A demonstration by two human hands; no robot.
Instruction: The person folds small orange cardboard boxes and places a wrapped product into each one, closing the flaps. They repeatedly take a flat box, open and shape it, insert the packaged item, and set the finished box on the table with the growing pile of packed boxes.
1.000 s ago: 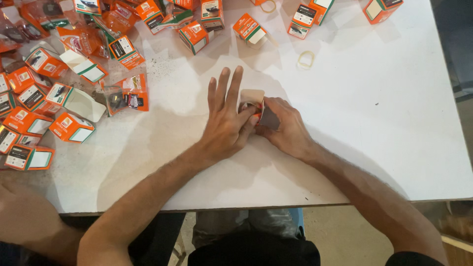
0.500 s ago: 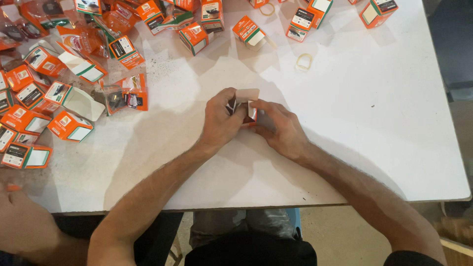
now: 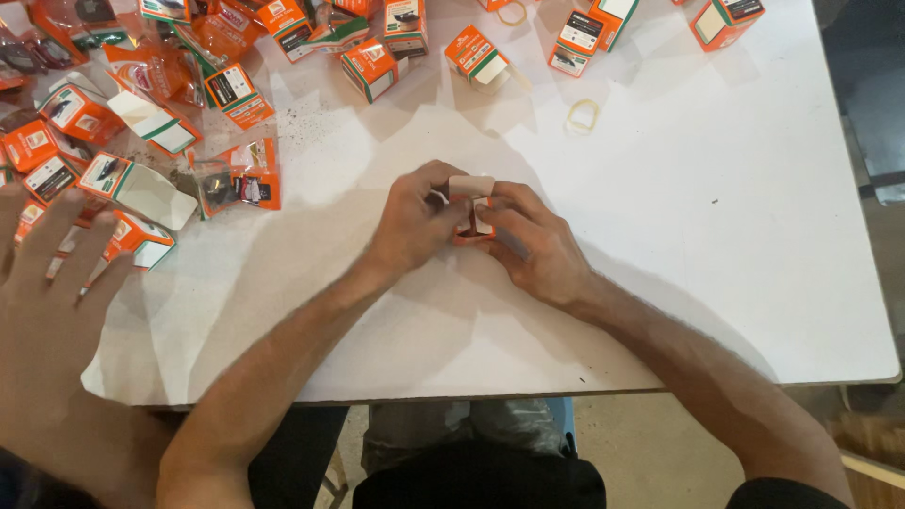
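Observation:
Both my hands meet at the middle of the white table [image 3: 735, 217], closed around one small orange and white carton [image 3: 470, 205]. My left hand [image 3: 412, 222] grips its left side with curled fingers. My right hand [image 3: 533, 243] holds its right side, fingertips on the pale top flap, which stands up. Most of the carton is hidden between my fingers.
Many small orange cartons [image 3: 375, 68] and clear bags lie across the table's far left and back. A yellow rubber band [image 3: 583, 115] lies behind my hands. Another person's hand [image 3: 52, 292] reaches over the table's left edge. The near edge runs under my forearms.
My left hand lay flat on the carton with fingers spread; it has curled around it. Both hands now grip the carton. The other person's hand has risen at the left.

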